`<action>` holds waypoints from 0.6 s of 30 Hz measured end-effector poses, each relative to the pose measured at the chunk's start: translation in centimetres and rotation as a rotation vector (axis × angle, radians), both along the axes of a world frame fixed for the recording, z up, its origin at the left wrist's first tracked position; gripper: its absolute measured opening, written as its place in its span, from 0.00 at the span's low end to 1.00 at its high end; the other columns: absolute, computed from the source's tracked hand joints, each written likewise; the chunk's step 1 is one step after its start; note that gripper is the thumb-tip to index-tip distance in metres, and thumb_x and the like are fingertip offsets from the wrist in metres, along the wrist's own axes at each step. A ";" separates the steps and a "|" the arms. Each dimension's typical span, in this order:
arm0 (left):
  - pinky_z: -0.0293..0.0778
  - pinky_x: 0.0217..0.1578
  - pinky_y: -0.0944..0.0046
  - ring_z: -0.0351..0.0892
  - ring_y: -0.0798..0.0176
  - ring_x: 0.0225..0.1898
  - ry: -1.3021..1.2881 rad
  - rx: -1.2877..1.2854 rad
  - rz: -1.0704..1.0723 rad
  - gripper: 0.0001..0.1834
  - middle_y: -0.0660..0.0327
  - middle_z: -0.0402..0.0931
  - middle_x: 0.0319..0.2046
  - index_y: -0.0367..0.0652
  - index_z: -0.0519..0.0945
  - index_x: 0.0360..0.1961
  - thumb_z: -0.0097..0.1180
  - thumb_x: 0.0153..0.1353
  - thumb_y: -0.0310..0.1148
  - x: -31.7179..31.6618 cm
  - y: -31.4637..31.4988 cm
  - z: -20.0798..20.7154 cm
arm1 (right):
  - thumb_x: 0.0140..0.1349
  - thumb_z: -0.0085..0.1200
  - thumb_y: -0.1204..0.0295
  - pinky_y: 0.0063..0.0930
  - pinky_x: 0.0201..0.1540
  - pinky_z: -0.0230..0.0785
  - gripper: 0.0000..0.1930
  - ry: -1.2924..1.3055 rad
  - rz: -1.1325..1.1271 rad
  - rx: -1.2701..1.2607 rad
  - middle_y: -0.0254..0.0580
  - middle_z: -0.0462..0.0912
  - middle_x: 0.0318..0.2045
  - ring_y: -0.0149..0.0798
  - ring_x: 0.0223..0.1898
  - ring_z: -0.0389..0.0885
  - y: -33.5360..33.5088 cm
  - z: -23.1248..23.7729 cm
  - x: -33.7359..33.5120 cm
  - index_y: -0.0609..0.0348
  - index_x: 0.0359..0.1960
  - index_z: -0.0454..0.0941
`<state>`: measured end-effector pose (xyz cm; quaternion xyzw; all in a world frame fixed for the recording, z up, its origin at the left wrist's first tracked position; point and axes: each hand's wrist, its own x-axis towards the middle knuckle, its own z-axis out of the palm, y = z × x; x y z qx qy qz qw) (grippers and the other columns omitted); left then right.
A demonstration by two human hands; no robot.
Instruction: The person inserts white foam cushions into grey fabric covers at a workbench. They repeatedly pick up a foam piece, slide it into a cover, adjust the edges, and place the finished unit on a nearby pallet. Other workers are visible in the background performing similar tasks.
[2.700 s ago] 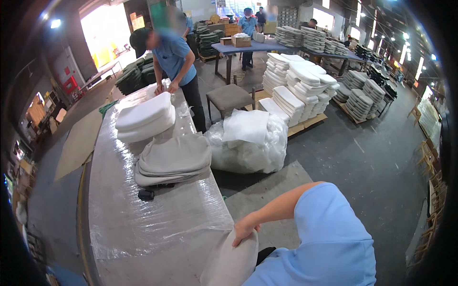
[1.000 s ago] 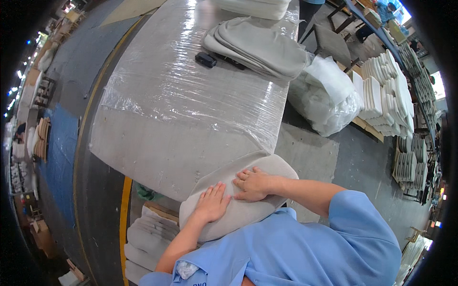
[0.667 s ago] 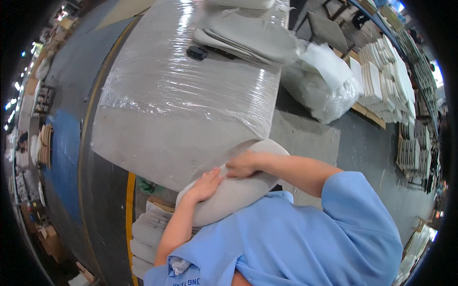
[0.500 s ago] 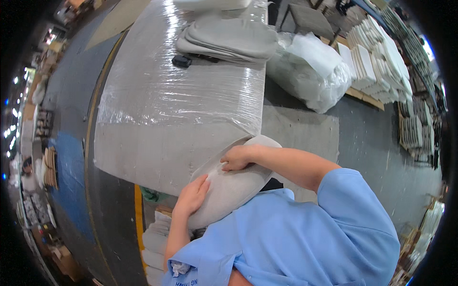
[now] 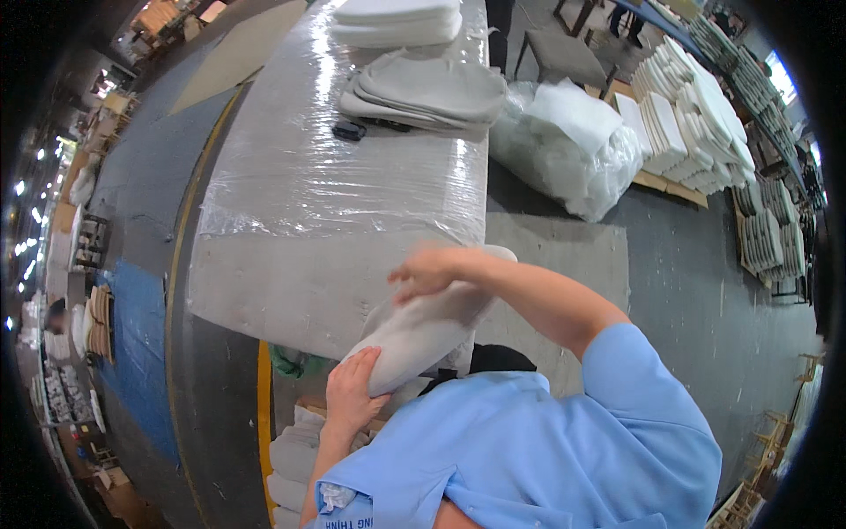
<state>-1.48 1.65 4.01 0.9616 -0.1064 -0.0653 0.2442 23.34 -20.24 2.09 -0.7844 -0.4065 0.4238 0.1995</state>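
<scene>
A light grey, fabric-covered seat cushion (image 5: 421, 333) rests at the near edge of the table, tilted up toward me. My left hand (image 5: 354, 390) grips its near left end, fingers over the top and thumb lower on the side. Above the cushion's far side is my right hand (image 5: 430, 270), blurred by motion. Its fingers look bent, but whether they hold any fabric is hidden by the blur. The table (image 5: 264, 273) has a grey top, partly wrapped in clear plastic film.
Grey covers (image 5: 423, 88) lie stacked farther up the table, beside a small black object (image 5: 349, 130). White pads (image 5: 397, 22) are piled beyond them. To the right stands a plastic-wrapped bundle (image 5: 573, 150). More cushions (image 5: 295, 454) are stacked below the table, near my left arm.
The cushion has gone from lying flatter to tilted up. My left hand has moved from its top surface to grip its near end. My right hand has lifted off the fabric.
</scene>
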 end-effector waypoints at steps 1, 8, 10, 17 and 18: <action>0.72 0.62 0.46 0.79 0.44 0.61 0.007 -0.019 0.019 0.48 0.50 0.78 0.62 0.44 0.76 0.65 0.79 0.36 0.32 -0.3 0.3 -0.3 | 0.63 0.63 0.44 0.47 0.67 0.69 0.42 0.043 0.078 0.023 0.57 0.79 0.64 0.60 0.65 0.77 0.5 2.2 -1.8 0.52 0.75 0.68; 0.64 0.69 0.43 0.68 0.43 0.70 -0.081 0.037 0.108 0.53 0.51 0.69 0.70 0.46 0.73 0.70 0.82 0.38 0.38 -1.0 0.2 -0.1 | 0.48 0.74 0.59 0.45 0.49 0.77 0.34 -0.591 0.156 0.114 0.45 0.87 0.43 0.49 0.46 0.87 0.2 3.8 -13.6 0.52 0.59 0.77; 0.61 0.70 0.40 0.62 0.41 0.74 -0.207 0.037 0.201 0.56 0.48 0.62 0.74 0.46 0.69 0.73 0.82 0.40 0.40 -0.9 0.2 0.2 | 0.49 0.74 0.60 0.46 0.48 0.78 0.34 -0.576 0.121 0.118 0.46 0.88 0.42 0.52 0.44 0.87 0.1 3.3 -12.8 0.51 0.59 0.78; 0.55 0.74 0.43 0.50 0.39 0.78 -0.255 -0.794 0.822 0.58 0.45 0.48 0.79 0.49 0.47 0.82 0.76 0.61 0.40 -0.3 1.2 0.5 | 0.52 0.72 0.65 0.43 0.51 0.79 0.30 -0.346 -0.527 0.436 0.48 0.89 0.42 0.49 0.45 0.89 -2.3 11.4 -10.9 0.49 0.60 0.81; 0.55 0.73 0.45 0.52 0.40 0.77 -0.183 -0.956 0.799 0.56 0.46 0.49 0.79 0.49 0.47 0.82 0.74 0.63 0.40 -0.3 2.0 -0.3 | 0.54 0.74 0.68 0.37 0.53 0.78 0.33 -0.105 -0.692 0.592 0.47 0.89 0.46 0.43 0.47 0.88 -2.7 12.5 -11.1 0.52 0.64 0.79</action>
